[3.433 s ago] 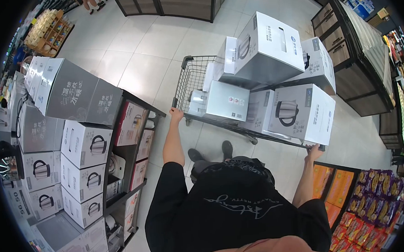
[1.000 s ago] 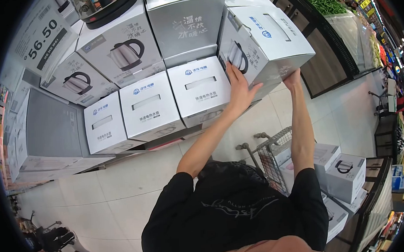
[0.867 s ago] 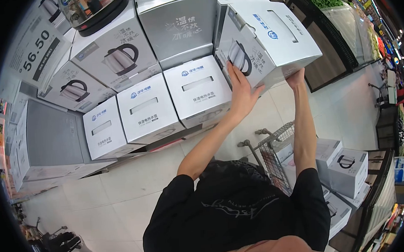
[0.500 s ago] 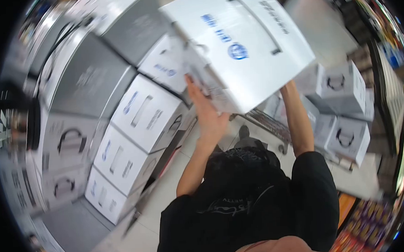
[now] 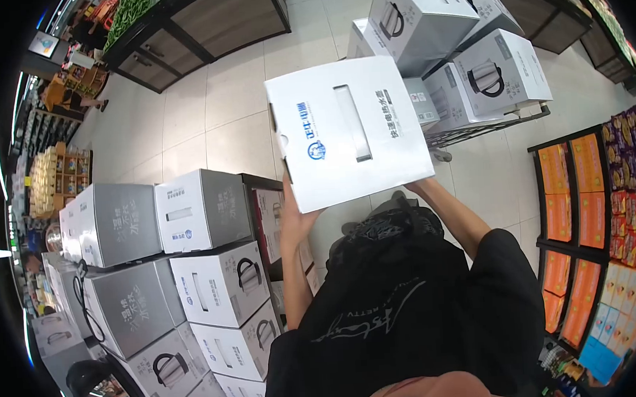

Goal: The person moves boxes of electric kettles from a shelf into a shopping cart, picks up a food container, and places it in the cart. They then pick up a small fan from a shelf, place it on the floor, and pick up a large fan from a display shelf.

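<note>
A white kettle box with blue print and a carrying slot is held up in front of my body. My left hand grips its lower left side, with the fingers partly behind the box. At its lower right corner, my right hand supports it, most of the fingers hidden beneath. Just beyond the box stands a cart loaded with several similar boxes.
Stacked kettle boxes fill the lower left, with a black cable over them. Orange cartons and snack packs stand on shelving at right. Wooden produce counters are at the top. A person is far upper left.
The view has turned from the stacked boxes toward the cart. The held box now appears lower and more upright in view, still between both hands.
</note>
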### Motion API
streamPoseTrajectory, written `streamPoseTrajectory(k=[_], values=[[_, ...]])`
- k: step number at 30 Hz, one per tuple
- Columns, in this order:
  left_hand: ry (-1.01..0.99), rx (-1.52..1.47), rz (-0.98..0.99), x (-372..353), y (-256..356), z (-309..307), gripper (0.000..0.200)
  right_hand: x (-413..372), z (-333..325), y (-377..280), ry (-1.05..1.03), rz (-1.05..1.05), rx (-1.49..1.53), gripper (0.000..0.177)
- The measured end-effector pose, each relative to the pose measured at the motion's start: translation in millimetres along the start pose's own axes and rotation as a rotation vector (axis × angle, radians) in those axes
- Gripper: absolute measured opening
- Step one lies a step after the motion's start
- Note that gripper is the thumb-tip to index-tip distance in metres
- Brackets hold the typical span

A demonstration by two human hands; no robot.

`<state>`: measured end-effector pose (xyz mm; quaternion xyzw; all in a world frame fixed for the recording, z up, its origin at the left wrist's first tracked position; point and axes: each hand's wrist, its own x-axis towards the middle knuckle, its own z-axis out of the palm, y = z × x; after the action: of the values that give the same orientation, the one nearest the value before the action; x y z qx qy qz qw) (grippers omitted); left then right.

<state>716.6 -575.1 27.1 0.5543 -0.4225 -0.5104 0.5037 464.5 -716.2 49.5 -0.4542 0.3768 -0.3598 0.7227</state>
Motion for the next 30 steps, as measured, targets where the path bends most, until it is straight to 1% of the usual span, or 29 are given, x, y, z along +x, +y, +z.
streamPoseTrajectory(k=[2, 4, 7, 10, 12, 14, 18, 20, 23, 26, 30], values=[[-0.100, 0.057, -0.003, 27, -10, 14, 0.097, -11, -19, -7, 0.118, 0.028, 0.068, 0.054], [-0.202, 0.109, 0.007, 55, -22, 31, 0.098, -15, -34, -23, 0.339, 0.100, 0.245, 0.049], [-0.260, 0.133, 0.117, 95, -28, 74, 0.099, -8, -69, -35, 0.465, 0.034, 0.171, 0.047], [-0.285, 0.158, 0.221, 130, -33, 113, 0.100, 8, -121, -31, 0.537, 0.006, 0.256, 0.046], [-0.300, 0.218, 0.245, 148, -33, 134, 0.100, 23, -156, -26, 0.540, 0.006, 0.151, 0.049], [-0.306, 0.288, 0.277, 164, -28, 153, 0.100, 34, -183, -26, 0.532, 0.004, 0.130, 0.049], [-0.235, 0.317, 0.340, 184, -16, 183, 0.102, 53, -208, -46, 0.489, 0.008, 0.125, 0.049], [-0.165, 0.393, 0.433, 190, 1, 195, 0.102, 63, -215, -55, 0.465, 0.013, 0.124, 0.049], [-0.144, 0.443, 0.453, 199, 4, 203, 0.101, 73, -220, -62, 0.434, 0.020, 0.125, 0.049], [-0.115, 0.360, 0.410, 208, -7, 210, 0.101, 81, -221, -65, 0.412, 0.027, 0.135, 0.049], [-0.118, 0.360, 0.325, 213, -27, 206, 0.099, 90, -219, -67, 0.399, 0.041, 0.153, 0.049]])
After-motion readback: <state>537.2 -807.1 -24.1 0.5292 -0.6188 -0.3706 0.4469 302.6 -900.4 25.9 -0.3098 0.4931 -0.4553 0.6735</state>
